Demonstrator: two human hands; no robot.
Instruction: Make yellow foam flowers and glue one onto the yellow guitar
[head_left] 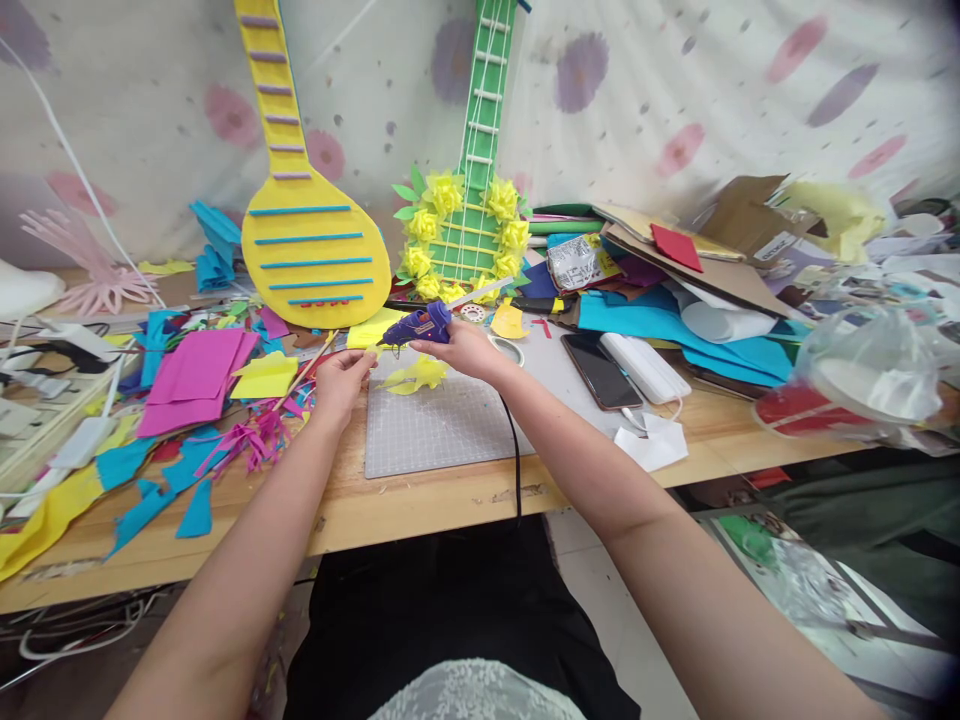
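The right hand [469, 352] is wrapped around a purple glue gun [420, 328], its nozzle aimed at nine o'clock. There, close to the tip, the left hand [341, 385] pinches a small yellow paper piece [373, 350] between thumb and fingers. If the nozzle is hot, a small slip of either hand could bring it against those fingertips; a heavy squeeze could run glue past the paper onto skin.

Taking the gun as the clock's centre, with twelve toward the curtain, yellow petals [420, 374] lie just beside it at six, on the grey cutting mat [427, 430]. A drip from the gun could stick them to the mat. A black cord [517, 460] drops over the bench [352, 530] edge between four and five; a forearm or lap catching it could jerk the gun sideways.

Farther out, a green paper guitar [478, 150] ringed with yellow flowers stands at about one, and a yellow stringed instrument [315, 245] at ten. Both stand upright near the curtain, so a bump could topple them. Loose paper scraps [255, 430] crowd eight o'clock, where a sleeveless arm with glue on it might pick some up. A phone [600, 370] lies between three and four.
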